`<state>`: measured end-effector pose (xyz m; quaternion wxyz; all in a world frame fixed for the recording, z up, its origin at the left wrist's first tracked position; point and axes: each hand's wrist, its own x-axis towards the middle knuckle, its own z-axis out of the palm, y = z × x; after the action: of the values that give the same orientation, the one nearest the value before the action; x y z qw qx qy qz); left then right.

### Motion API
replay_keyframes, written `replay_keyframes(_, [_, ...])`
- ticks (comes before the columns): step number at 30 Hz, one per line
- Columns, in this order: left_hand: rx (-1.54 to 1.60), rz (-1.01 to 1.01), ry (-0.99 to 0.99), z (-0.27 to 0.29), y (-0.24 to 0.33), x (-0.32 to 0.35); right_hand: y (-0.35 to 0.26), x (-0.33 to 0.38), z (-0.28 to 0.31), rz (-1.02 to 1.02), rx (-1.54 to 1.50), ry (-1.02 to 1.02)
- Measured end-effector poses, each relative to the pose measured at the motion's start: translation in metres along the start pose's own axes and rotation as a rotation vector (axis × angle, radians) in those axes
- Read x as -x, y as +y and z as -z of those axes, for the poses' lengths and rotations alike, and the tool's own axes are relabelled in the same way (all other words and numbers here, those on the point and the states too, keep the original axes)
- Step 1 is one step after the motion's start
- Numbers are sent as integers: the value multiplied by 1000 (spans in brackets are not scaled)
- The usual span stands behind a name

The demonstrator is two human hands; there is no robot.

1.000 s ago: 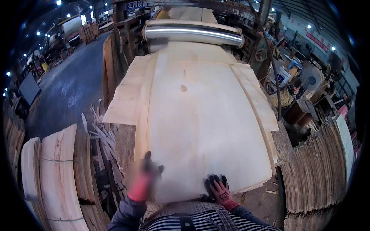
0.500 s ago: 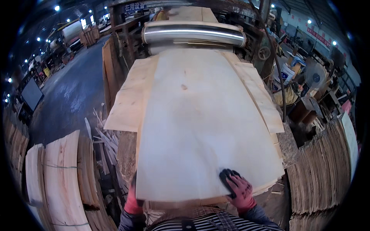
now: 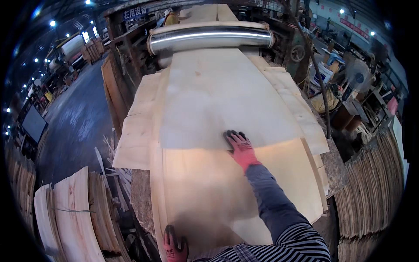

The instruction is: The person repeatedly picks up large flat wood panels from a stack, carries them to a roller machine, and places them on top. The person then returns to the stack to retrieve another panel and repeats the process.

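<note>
A pale veneer sheet (image 3: 218,100) lies on the pile, its far end reaching under a shiny metal roller (image 3: 209,39). My right hand (image 3: 241,150), in a pink glove with dark fingertips, rests on this sheet by its near edge, fingers spread. My arm stretches forward over a yellower veneer sheet (image 3: 200,187), which shows in front of that edge. At the near left corner of the yellower sheet is my left hand (image 3: 174,248), gloved the same way. Its fingers and thumb are apart, with nothing visible in them.
Side veneer pieces (image 3: 133,126) stick out from the pile. Tied veneer stacks (image 3: 74,214) stand at the left, and another tall stack (image 3: 371,183) at the right. A handwheel (image 3: 297,53) sits beside the roller. Wood scraps (image 3: 120,183) lie left of the pile.
The pale sheet has slid away from me toward the roller, baring the yellower sheet. My right hand has moved far forward with it; my left hand has come onto the near left corner.
</note>
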<state>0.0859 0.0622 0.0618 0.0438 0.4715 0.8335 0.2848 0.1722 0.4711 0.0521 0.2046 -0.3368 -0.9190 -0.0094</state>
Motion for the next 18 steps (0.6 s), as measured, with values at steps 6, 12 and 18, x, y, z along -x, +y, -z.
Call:
replay_keyframes(6, [28, 195, -49, -10, -19, 3, -58, 35, 12, 47, -55, 77])
replay_keyframes(12, [185, 274, -58, -27, -53, 1, -86, 182, 66, 30, -202, -166])
replay_keyframes(18, [243, 15, 40, -15, -77, 6, -103, 303, 83, -3, -54, -485])
